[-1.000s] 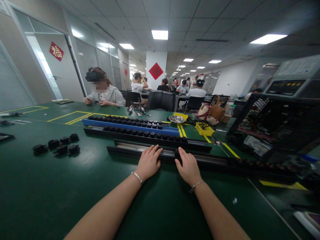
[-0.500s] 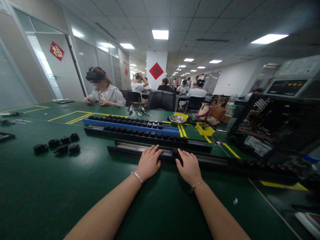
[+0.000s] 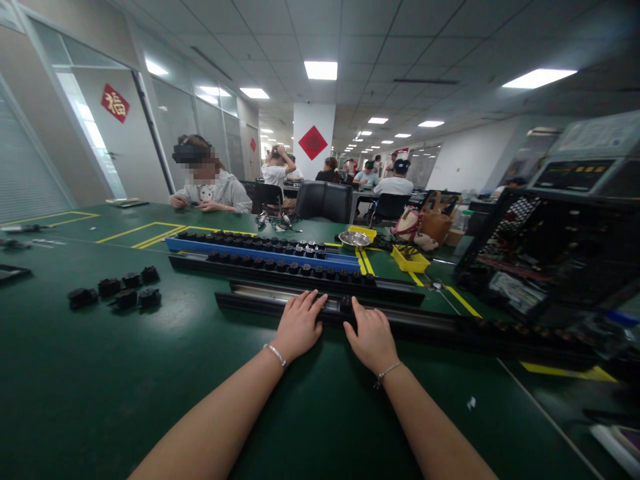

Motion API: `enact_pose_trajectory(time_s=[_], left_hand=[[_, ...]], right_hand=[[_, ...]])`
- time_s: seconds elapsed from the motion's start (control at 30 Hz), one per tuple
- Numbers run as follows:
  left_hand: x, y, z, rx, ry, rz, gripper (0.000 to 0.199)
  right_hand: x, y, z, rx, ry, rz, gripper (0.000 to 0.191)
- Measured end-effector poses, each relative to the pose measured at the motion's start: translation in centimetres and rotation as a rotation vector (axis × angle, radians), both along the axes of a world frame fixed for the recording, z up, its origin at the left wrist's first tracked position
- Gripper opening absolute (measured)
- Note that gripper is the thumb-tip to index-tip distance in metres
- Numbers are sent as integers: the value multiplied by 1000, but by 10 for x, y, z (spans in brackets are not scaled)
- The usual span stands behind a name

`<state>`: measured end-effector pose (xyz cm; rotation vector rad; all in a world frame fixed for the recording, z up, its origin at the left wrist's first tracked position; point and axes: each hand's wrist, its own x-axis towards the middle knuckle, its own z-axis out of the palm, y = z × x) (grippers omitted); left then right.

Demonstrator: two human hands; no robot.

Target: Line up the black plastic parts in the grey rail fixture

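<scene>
A long black channel rail (image 3: pixel 265 303) lies across the green table in front of me. My left hand (image 3: pixel 299 325) rests over its near edge, fingers stretched across the channel and thumb apart on the near side. Inside the channel, between my hands, sits a small black block (image 3: pixel 346 303), its details too dark to make out. The index fingertip of my right hand (image 3: pixel 374 337) touches the block's right side. That hand's thumb points left by the rail's near wall, and its other fingers lie loosely over the rail.
Behind stand another black rail (image 3: pixel 395 289) and a blue rail (image 3: pixel 220 247), both lined with black blocks. Several loose black blocks (image 3: pixel 123 290) lie at left. A yellow tray (image 3: pixel 410 259), a metal bowl (image 3: pixel 354 239) and a computer case (image 3: pixel 530 267) are at right. A person sits opposite.
My right hand has shifted slightly left, and the block in the channel has moved left with it. My left hand stays nearly in place.
</scene>
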<state>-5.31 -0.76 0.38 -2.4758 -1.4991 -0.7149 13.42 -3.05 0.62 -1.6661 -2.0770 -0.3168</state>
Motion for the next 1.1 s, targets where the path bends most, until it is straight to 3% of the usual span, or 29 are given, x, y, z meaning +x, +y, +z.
enact_pose_trajectory(time_s=[0.27,0.7,1.1], left_hand=[[12,-12,5,5,88,-91,69],[17,-14,3,10,107,-77,65],[17,-14,1,34,108,-84,66]], right_hand=[[-4,-1,-2,9,24,2,54],[-2,1,-7,21,65,16,52],[-3,-2,2,-56,98,42,49]])
